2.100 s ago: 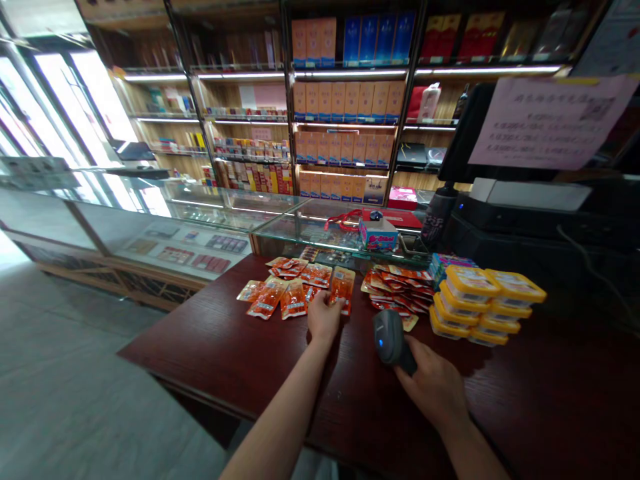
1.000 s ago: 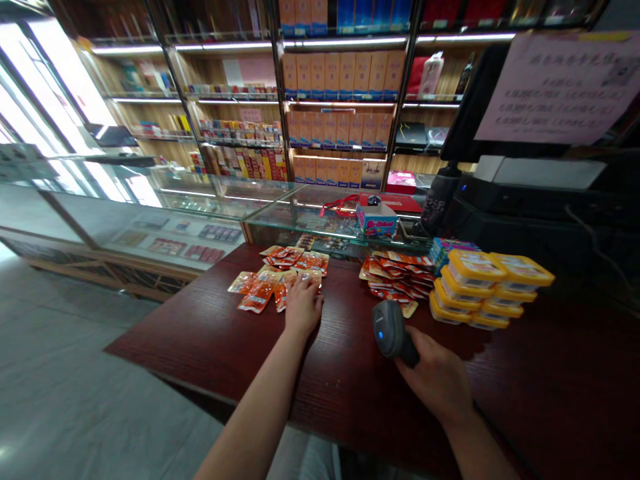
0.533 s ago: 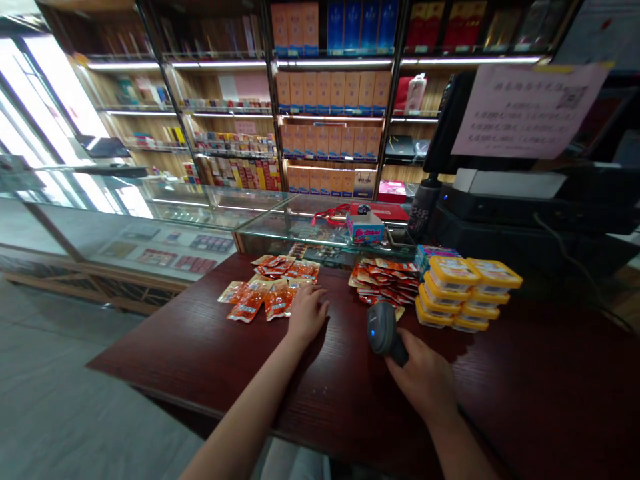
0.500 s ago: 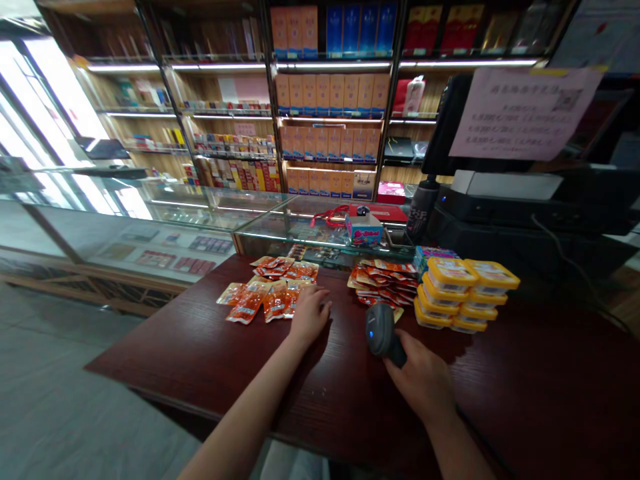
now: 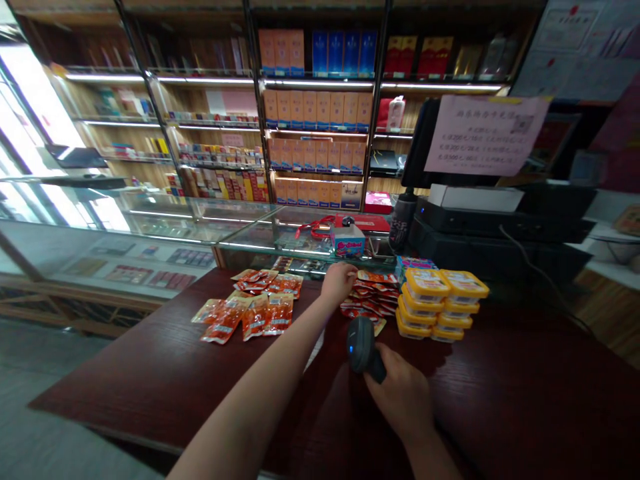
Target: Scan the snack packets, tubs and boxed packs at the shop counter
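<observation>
My right hand (image 5: 403,393) is wrapped round the handle of a dark barcode scanner (image 5: 361,345), which shows a small blue light. The scanner's head is raised in front of a pile of orange snack packets (image 5: 375,300). At the pile's upper left edge is my left hand (image 5: 339,283), its fingers bent and pressed together on the edge of a top packet; the fingertips are partly hidden. Left of that arm, a second group of orange packets (image 5: 257,313) lies spread out on the dark wooden counter (image 5: 165,373).
Stacked yellow-lidded tubs (image 5: 427,283) stand right of the pile, with a colourful box (image 5: 413,263) behind. A small open blue-pink box (image 5: 347,240) sits on the glass showcase (image 5: 240,230). A monitor (image 5: 415,147) with a paper sheet rises at the right.
My left hand has moved from beside the spread packets, right and away from me, to the packet pile. The scanner stays in my right hand. The camera view has shifted.
</observation>
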### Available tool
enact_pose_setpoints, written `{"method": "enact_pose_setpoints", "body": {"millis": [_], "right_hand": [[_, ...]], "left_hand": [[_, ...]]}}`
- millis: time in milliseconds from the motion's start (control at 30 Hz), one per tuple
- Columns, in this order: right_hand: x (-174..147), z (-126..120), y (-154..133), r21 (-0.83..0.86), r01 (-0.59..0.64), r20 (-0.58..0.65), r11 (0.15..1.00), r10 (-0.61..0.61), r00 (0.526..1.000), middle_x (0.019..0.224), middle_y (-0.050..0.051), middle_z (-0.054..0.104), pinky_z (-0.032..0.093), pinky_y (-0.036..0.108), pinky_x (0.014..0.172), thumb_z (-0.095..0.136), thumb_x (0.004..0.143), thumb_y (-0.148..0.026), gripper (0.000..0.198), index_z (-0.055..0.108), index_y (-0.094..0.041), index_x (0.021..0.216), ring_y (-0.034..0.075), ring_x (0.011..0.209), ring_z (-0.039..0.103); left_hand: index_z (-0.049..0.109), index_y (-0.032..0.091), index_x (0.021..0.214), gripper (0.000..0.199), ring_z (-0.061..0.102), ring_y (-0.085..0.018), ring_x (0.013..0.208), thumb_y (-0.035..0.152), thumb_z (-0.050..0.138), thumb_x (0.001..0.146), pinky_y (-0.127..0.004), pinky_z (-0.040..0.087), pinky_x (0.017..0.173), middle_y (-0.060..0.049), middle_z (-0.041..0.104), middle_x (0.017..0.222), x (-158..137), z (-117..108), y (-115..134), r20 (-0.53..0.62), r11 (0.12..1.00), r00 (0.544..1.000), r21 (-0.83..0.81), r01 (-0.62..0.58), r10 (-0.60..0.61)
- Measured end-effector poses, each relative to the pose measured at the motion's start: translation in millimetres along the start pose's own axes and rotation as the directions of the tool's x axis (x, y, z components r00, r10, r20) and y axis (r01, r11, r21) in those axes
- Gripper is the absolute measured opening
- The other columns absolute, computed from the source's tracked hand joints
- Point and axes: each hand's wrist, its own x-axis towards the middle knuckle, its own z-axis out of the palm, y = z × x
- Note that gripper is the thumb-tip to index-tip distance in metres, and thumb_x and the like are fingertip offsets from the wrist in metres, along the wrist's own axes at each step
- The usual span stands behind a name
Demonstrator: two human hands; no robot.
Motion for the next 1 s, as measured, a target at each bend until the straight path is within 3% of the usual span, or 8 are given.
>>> {"method": "enact_pose_setpoints", "body": {"millis": [100, 267, 400, 533, 633, 767, 900, 1000], "right_hand": [[0, 4, 3, 0.013, 0.011, -0.017, 1.000, -0.011, 1.000, 0.095, 0.004, 0.069, 0.043, 0.029, 0.072, 0.056, 0.081, -0.026, 0.033, 0.057, -0.022, 0.114, 0.020, 0.084, 0.066], [0, 5, 5, 0.058, 0.040, -0.032, 0.998, -0.038, 0.999, 0.098, 0.004, 0.069, 0.044, 0.029, 0.074, 0.056, 0.080, -0.023, 0.033, 0.057, -0.022, 0.113, 0.021, 0.087, 0.065], [1, 0, 2, 0.087, 0.036, -0.026, 0.996, -0.033, 0.999, 0.096, 0.003, 0.069, 0.044, 0.029, 0.074, 0.056, 0.079, -0.021, 0.033, 0.057, -0.022, 0.112, 0.020, 0.085, 0.066], [1, -2, 2, 0.085, 0.036, -0.011, 0.996, -0.035, 0.999, 0.095, 0.002, 0.069, 0.044, 0.029, 0.073, 0.056, 0.078, -0.020, 0.033, 0.057, -0.022, 0.111, 0.020, 0.085, 0.065], [1, 0, 3, 0.078, 0.036, -0.020, 0.996, -0.035, 0.999, 0.096, 0.002, 0.069, 0.044, 0.029, 0.073, 0.056, 0.078, -0.021, 0.034, 0.056, -0.022, 0.112, 0.020, 0.084, 0.066], [-1, 4, 4, 0.064, 0.040, -0.045, 0.997, -0.037, 0.998, 0.095, 0.003, 0.070, 0.044, 0.029, 0.072, 0.057, 0.077, -0.022, 0.032, 0.058, -0.022, 0.109, 0.020, 0.082, 0.066], [-2, 8, 6, 0.042, 0.045, -0.068, 0.998, -0.042, 0.997, 0.095, 0.004, 0.070, 0.045, 0.030, 0.072, 0.058, 0.077, -0.024, 0.033, 0.059, -0.022, 0.110, 0.021, 0.083, 0.066], [-2, 11, 9, 0.052, 0.068, -0.069, 0.996, -0.064, 0.996, 0.098, 0.005, 0.070, 0.046, 0.030, 0.073, 0.057, 0.078, -0.028, 0.035, 0.058, -0.021, 0.113, 0.021, 0.085, 0.066]], "left_hand": [[0.072, 0.019, 0.095, 0.026, 0.058, -0.020, 0.093, 0.012, 0.054, 0.077, -0.031, 0.044, 0.087, -0.007, 0.067, 0.094, 21, -2, 0, 0.159, 0.973, 0.975, 0.143, -0.179, 0.156], [0.073, 0.017, 0.082, 0.022, 0.054, -0.021, 0.093, 0.010, 0.053, 0.076, -0.030, 0.043, 0.081, -0.010, 0.064, 0.090, 36, -8, 6, 0.380, 0.850, 0.874, 0.306, -0.428, 0.303], [0.071, 0.016, 0.078, 0.021, 0.053, -0.022, 0.091, 0.013, 0.050, 0.081, -0.030, 0.042, 0.075, -0.011, 0.062, 0.089, 34, -6, 9, 0.375, 0.814, 0.872, 0.367, -0.451, 0.315], [0.069, 0.020, 0.084, 0.022, 0.054, -0.019, 0.087, 0.021, 0.047, 0.086, -0.028, 0.041, 0.070, -0.008, 0.058, 0.094, 27, -3, 10, 0.163, 0.912, 0.965, 0.325, -0.251, 0.207], [0.066, 0.023, 0.092, 0.022, 0.056, -0.017, 0.082, 0.024, 0.044, 0.088, -0.027, 0.042, 0.069, -0.006, 0.057, 0.097, 20, -9, 11, -0.065, 0.983, 0.997, 0.177, -0.039, 0.051], [0.061, 0.022, 0.093, 0.018, 0.060, -0.017, 0.081, 0.022, 0.044, 0.087, -0.027, 0.045, 0.070, -0.005, 0.062, 0.090, 1, -27, 3, -0.250, 0.986, 0.964, -0.159, 0.050, -0.089], [0.056, 0.022, 0.088, 0.011, 0.065, -0.016, 0.068, 0.029, 0.048, 0.084, -0.027, 0.050, 0.063, -0.001, 0.064, 0.074, -37, -38, -15, -0.209, 0.740, 0.922, -0.663, 0.112, -0.327], [0.055, 0.020, 0.082, 0.014, 0.066, -0.017, 0.068, 0.031, 0.060, 0.075, -0.029, 0.054, 0.066, 0.001, 0.064, 0.069, -71, -40, -30, -0.167, 0.537, 0.869, -0.834, 0.127, -0.465]]}}
